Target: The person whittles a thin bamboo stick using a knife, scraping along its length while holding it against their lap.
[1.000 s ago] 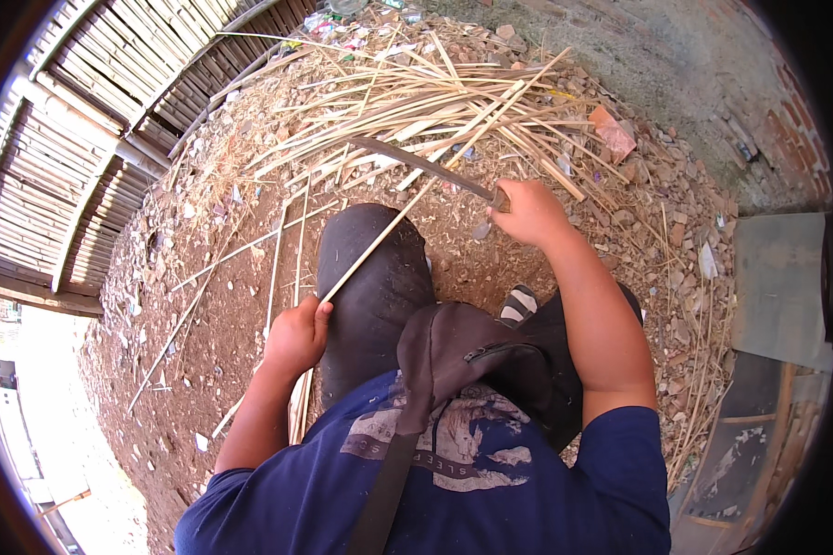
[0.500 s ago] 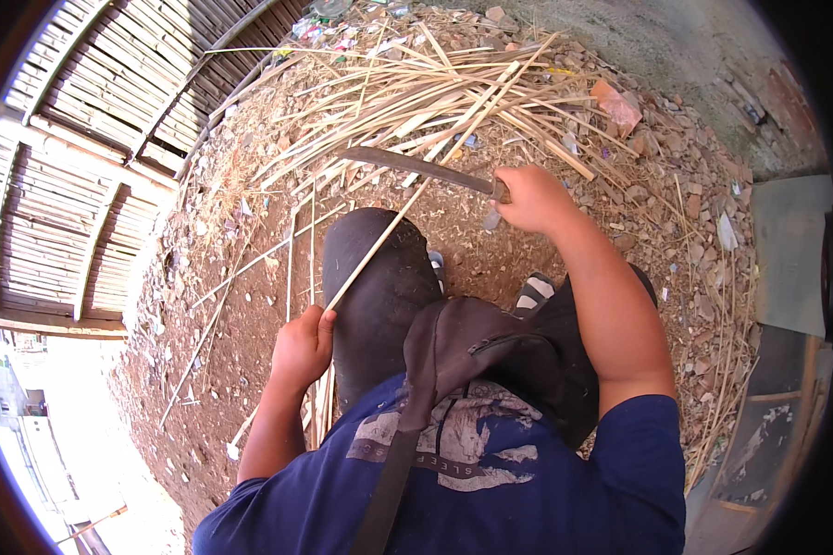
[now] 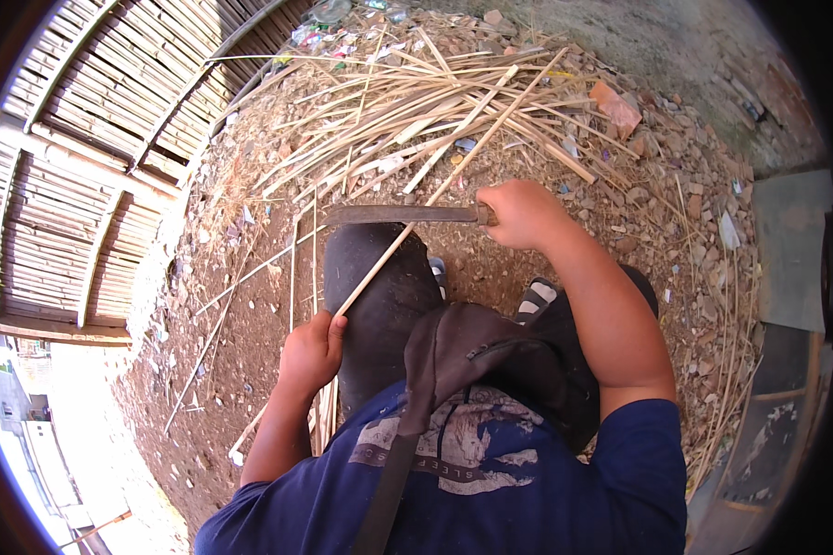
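My left hand (image 3: 311, 351) is closed round the near end of a long, pale bamboo strip (image 3: 379, 262). The strip slants up and to the right over my left knee, its far end reaching over the pile. In my closed right hand (image 3: 525, 215) is the handle of a machete (image 3: 403, 215). Its long dark blade points left and lies across the strip just beyond my knee. Whether the edge bites into the strip I cannot tell. Part of the strip near my left palm is hidden by the fingers.
Ahead lies a loose pile of split bamboo strips (image 3: 407, 116) on rubble-strewn dirt. A slatted bamboo wall (image 3: 93, 176) stands at the left, a grey wall (image 3: 657, 46) at the far right. A reddish brick piece (image 3: 615, 108) lies right of the pile. More thin strips lie left of my knee.
The machete has come nearer to me along the strip, and its blade has turned from slanted to nearly level. My left hand has shifted slightly right.
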The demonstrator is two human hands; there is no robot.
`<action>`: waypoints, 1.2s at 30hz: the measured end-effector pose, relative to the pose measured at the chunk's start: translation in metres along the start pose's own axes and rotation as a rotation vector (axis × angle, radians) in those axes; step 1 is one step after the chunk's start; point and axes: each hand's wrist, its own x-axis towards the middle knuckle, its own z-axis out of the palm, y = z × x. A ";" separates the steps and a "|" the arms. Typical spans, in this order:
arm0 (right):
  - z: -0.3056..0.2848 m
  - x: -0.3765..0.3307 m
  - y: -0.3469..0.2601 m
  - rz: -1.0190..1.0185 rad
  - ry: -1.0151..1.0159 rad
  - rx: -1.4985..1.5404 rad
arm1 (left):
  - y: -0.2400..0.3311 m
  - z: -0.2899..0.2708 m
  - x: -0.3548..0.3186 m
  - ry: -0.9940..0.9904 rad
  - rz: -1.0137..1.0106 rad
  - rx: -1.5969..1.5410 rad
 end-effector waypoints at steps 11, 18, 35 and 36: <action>-0.004 0.000 -0.003 0.067 0.022 -0.058 | 0.007 -0.002 0.002 0.008 0.014 0.028; 0.021 0.017 0.076 0.443 0.018 0.287 | -0.003 0.001 0.004 0.013 -0.004 0.135; 0.017 0.005 0.056 0.326 0.060 0.294 | -0.009 -0.006 0.012 -0.056 0.070 -0.044; 0.016 0.007 0.042 0.273 -0.028 0.250 | -0.009 -0.006 0.011 -0.064 0.073 -0.049</action>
